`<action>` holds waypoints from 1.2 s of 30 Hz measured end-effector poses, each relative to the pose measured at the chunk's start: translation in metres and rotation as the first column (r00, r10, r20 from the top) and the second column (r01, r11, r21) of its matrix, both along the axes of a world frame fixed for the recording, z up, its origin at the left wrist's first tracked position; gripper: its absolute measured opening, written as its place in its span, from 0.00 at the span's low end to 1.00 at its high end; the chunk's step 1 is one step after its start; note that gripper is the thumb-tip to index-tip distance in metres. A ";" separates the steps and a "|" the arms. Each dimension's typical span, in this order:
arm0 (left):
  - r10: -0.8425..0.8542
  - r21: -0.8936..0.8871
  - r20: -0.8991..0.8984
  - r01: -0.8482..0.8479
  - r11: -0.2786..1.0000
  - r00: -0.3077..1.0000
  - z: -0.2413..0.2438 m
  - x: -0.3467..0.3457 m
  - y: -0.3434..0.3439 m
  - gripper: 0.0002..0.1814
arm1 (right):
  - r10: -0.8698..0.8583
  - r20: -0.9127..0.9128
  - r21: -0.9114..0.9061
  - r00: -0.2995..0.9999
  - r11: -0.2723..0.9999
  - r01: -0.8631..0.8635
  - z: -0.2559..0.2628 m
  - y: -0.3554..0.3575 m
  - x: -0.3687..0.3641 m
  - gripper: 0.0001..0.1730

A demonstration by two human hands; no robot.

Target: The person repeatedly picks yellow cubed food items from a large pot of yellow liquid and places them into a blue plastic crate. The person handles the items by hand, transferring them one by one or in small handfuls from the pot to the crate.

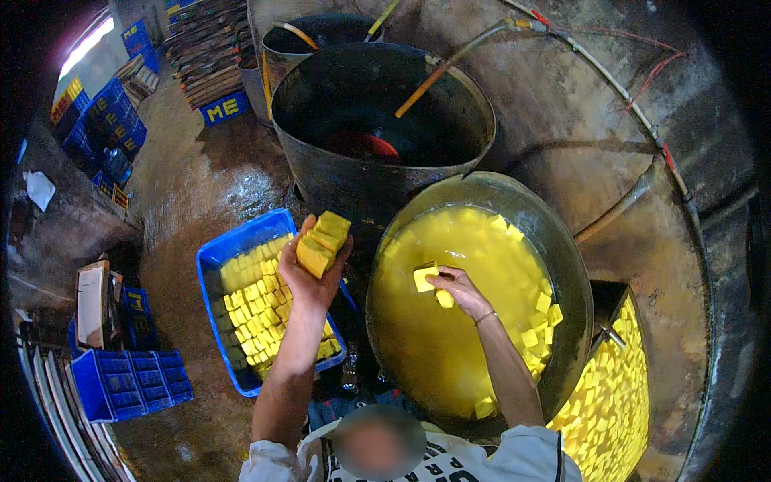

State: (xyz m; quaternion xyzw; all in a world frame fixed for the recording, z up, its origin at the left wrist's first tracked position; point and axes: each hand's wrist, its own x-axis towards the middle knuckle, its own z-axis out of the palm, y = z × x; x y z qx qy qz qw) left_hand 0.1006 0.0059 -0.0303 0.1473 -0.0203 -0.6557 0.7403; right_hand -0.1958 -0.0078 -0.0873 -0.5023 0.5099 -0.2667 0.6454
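Observation:
My left hand [316,259] holds a short stack of yellow blocks [323,244], which look like tofu, above the right edge of a blue plastic crate [211,301]. Rows of yellow blocks [256,313] fill that crate, the far ones under cloudy liquid. Over a large round metal vat [575,301] of yellow liquid, my right hand [461,289] grips a yellow block [425,278] between thumb and fingers, with a smaller yellow piece [444,299] just below it at the fingers. More yellow blocks [533,334] lie in the liquid along the vat's right side.
A tall dark vat [313,156] with a pipe [427,87] over it stands beyond. At the lower right, a container holds a heap of yellow blocks [608,391]. An empty-looking blue crate [132,382] sits at the left. Stacked boards [208,57] and blue crates [108,117] stand farther off.

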 end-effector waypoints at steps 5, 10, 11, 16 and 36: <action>-0.050 0.185 0.074 0.036 0.982 0.996 -0.038 0.011 0.011 0.22 | 0.108 0.028 -0.218 0.994 0.971 -0.100 0.111 0.019 0.099 0.17; -0.172 0.200 0.005 0.168 0.965 0.985 -0.051 0.028 0.023 0.24 | 0.146 -0.386 -0.493 0.911 0.802 -0.338 0.102 0.019 0.193 0.17; -0.149 0.166 -0.045 0.155 0.974 0.988 -0.049 0.033 0.029 0.26 | 0.155 -0.457 -0.426 0.876 0.826 -0.369 0.095 0.018 0.208 0.18; -0.060 0.290 -0.119 0.092 0.952 0.991 -0.093 0.091 0.048 0.25 | 0.265 -0.233 -0.443 0.936 0.827 -0.345 0.079 0.033 0.283 0.21; -0.647 0.595 0.633 -0.268 0.758 -0.425 -0.295 0.301 0.091 0.27 | 0.460 -0.619 0.126 0.637 0.858 -0.497 -0.175 -0.051 0.576 0.42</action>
